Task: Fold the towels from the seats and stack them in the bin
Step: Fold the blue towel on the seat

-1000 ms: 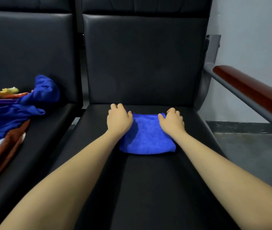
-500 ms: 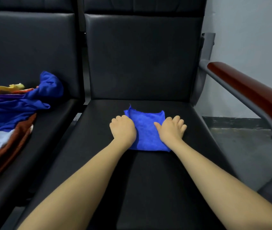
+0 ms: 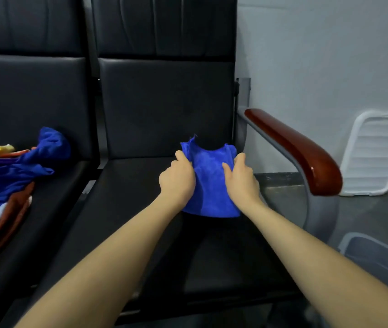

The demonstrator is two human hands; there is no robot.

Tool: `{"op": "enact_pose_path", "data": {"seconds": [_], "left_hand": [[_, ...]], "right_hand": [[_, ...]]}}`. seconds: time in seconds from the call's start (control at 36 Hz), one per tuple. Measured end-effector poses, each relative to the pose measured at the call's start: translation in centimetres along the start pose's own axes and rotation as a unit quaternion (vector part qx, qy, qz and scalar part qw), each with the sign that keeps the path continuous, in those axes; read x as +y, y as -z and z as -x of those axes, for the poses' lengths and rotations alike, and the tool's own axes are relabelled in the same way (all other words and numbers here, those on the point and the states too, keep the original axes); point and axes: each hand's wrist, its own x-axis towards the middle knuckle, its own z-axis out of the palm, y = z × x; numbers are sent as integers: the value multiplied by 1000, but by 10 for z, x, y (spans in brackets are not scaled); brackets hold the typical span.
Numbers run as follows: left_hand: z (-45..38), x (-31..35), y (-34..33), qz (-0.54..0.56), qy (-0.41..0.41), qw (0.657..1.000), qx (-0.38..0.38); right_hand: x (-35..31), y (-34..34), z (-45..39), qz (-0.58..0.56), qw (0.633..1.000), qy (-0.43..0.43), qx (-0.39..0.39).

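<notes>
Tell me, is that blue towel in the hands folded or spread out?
Folded: the blue towel is a small thick pad, gripped by the left hand and right hand.

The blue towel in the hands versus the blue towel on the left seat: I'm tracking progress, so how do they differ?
The blue towel in the hands is folded into a compact rectangle; the blue towel on the left seat lies crumpled. The left hand and right hand grip the folded one, while nobody touches the crumpled one, which lies over other cloths. Both look the same bright blue.
</notes>
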Motion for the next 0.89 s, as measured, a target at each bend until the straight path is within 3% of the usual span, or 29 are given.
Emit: {"op": "enact_pose_path", "data": {"seconds": [0.28, 0.5, 0.72, 0.89], "left_hand": [[11, 108, 58, 8, -121, 990, 75], [32, 230, 73, 22, -253, 964, 83], [92, 359, 16, 115, -311, 943, -32], [148, 418, -56, 163, -347, 914, -131]], "right_hand": [[25, 118, 13, 76, 991, 10, 113], [97, 209, 18, 66, 976, -58, 198], [224, 271, 54, 104, 957, -154, 225], [323, 276, 92, 115, 936, -253, 218]]}}
